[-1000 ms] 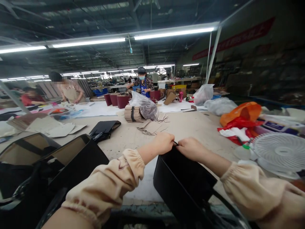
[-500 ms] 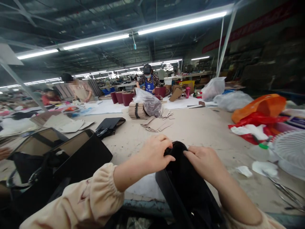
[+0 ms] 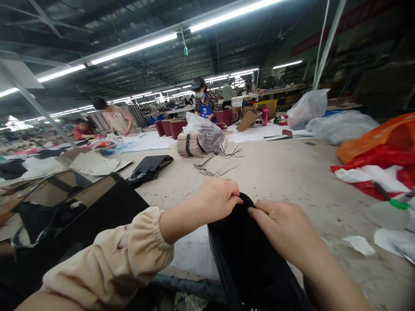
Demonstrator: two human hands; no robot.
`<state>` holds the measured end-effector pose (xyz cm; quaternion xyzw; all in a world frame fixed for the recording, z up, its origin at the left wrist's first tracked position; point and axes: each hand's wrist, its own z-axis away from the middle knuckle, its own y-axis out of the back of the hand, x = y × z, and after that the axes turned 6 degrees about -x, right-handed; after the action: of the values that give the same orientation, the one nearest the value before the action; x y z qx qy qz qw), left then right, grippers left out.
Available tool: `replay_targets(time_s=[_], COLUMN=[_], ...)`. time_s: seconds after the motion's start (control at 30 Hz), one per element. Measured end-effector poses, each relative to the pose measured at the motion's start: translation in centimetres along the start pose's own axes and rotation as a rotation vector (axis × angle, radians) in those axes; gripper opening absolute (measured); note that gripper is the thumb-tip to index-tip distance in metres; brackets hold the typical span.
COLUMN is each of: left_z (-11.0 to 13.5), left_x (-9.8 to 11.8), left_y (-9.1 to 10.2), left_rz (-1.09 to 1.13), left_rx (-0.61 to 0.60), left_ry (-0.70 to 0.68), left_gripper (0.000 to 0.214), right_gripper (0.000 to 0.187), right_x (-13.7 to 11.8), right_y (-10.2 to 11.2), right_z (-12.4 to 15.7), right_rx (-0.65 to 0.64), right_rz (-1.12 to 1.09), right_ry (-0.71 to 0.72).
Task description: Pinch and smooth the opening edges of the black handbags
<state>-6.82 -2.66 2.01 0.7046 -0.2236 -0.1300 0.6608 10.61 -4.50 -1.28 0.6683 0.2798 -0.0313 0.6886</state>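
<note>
A black bag [image 3: 249,259], its dark inside facing up, stands at the front edge of the table below my hands. My left hand [image 3: 218,196] pinches the far end of its rim, fingers closed over the edge. Just to the right, my right hand [image 3: 285,218] grips the same rim, thumb inside and fingers outside. A narrow stretch of rim shows between the two hands. The bag's near end runs out of the bottom of the picture.
Black box-shaped bags [image 3: 106,207] stand at left, and a folded black bag [image 3: 151,167] lies beyond them. Mid-table are a bundle of cardboard strips [image 3: 188,145] and loose card pieces [image 3: 217,164]. Plastic bags [image 3: 343,127] lie at right. A co-worker [image 3: 205,103] stands across the table.
My left hand's fingers, spread over the rim before, have closed into a pinch on it. My right hand keeps its hold. The view has turned slightly left.
</note>
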Motion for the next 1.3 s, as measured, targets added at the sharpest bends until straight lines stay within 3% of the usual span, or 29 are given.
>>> replay_targets(time_s=[0.2,0.37,0.7,0.97,1.3], left_z=[-0.3,-0.7,-2.4,-3.1,-3.4], left_x=[-0.2,-0.1,0.5,0.9,1.8], left_y=[-0.2,0.1,-0.6,-0.1,0.2], left_rz=[-0.049,-0.036,-0.047,0.078,0.041], left_rx=[0.031,-0.009,0.032,-0.019,-0.048], left_ry=[-0.045,0.009,-0.001,0.059,0.048], left_gripper=[0.020,0.021,0.020,0.016,0.015], right_gripper=[0.033,0.034,0.036,0.037,0.045], right_x=[0.0,0.0,1.0,1.7,2.2], right_y=[-0.1,0.0,0.5,0.6,1.2], right_z=[0.2,0.0,-0.1,-0.1,-0.4], right_rx=[0.017,0.021,-0.005,0.005,0.021], right_rz=[0.002,-0.031,-0.085,-0.127,-0.135], right_ry=[0.006,-0.009,-0.050,-0.031,-0.027])
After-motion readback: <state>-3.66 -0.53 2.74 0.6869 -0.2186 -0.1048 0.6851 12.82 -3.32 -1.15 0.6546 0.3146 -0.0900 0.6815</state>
